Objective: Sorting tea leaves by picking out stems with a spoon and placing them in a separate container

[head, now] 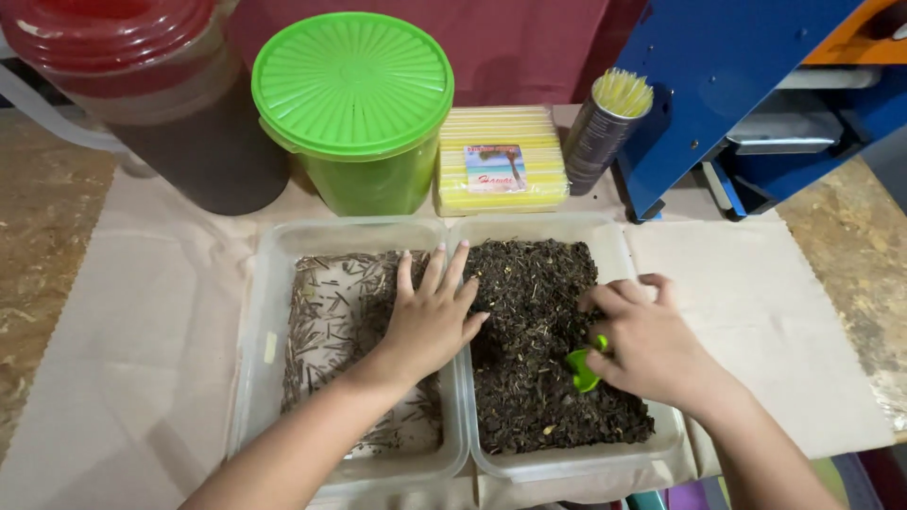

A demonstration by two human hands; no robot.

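Small green scoop (585, 369) gripped in right hand (647, 345), fingers curled shut round handle, blade half buried in dark loose leaves (539, 312). Leaves filled right clear tub (619, 247), near front edge of desk, approx centre. Left hand (430, 316) lay open, palm down, fingers spread, across the seam between both tubs; fingertips touched dark leaves, palm over left clear tub (269, 283). Left tub held thin layer of pale stalks/twigs (326, 312), bottom partly bare. Tubs touching side by side on beige paper sheet (756, 302) covering desk mid.

Behind tubs, toward back edge: green lidded bucket (354, 104) just behind left tub; yellow flat pack (501, 161) w/ picture label just behind right tub, beside bucket. Dark cup of yellow straws (605, 123) tilted, right of pack. Red-lidded dark container (142, 85) at back-left corner. Blue metal machine (746, 85) at back-right. Bare chipboard desk (47, 236) showed at left + right edges.
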